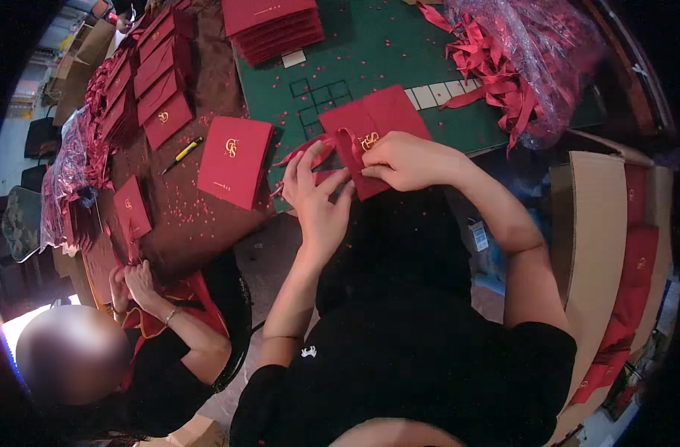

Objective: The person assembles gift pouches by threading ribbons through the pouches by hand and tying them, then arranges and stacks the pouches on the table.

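A flat red paper bag (399,108) with gold lettering lies at the front edge of the green table top. Red ribbon (345,143) loops at the bag's left side. My left hand (317,197) has its fingers curled round a ribbon strand left of the bag. My right hand (414,160) rests over the bag's lower part, thumb and fingertips pinched at the ribbon by the bag's edge; the exact grip is partly hidden. Left of my hands stands another red bag (235,160) with gold letters.
A stack of red bags (273,30) stands at the back. Loose ribbons (496,67) spill from clear plastic at back right. A yellow-black pen (183,155) lies left, near rows of bags (165,119). A co-worker's hands (135,283) handle ribbon. An open carton (597,223) stands right.
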Available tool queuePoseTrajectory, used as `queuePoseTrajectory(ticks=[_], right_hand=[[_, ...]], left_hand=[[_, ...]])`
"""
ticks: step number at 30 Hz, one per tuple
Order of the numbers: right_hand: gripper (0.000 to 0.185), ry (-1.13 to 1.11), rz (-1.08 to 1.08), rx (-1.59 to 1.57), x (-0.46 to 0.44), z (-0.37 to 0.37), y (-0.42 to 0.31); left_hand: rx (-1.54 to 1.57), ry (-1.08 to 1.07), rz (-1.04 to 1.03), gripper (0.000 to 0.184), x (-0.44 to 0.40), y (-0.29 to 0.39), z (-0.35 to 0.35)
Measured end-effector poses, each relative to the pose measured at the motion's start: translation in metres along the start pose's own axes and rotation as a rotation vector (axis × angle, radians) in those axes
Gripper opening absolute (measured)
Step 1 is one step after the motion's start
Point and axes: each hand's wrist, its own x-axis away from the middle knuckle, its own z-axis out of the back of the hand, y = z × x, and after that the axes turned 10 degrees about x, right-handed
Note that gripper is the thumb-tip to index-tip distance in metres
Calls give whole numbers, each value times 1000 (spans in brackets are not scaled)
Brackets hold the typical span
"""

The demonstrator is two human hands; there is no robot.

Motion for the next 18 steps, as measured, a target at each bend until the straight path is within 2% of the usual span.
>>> queuePoseTrajectory(ticks=[5, 8, 11, 14, 18], right_hand=[[19, -83, 23, 0, -8, 5, 3], [19, -210, -11, 15, -13, 11, 3], [18, -179, 45, -8, -16, 8, 4], [21, -286, -4, 44, -19, 20, -3], [26, -196, -32, 130, -12, 23, -18]], left_hand=[[-52, 51, -142, 21, -4, -1, -2], [-39, 28, -172, 25, -9, -1, 2], [4, 19, -232, 24, -9, -9, -4], [-11, -7, -248, 22, -13, -9, 0], [-81, 4, -295, 23, -14, -2, 3]])
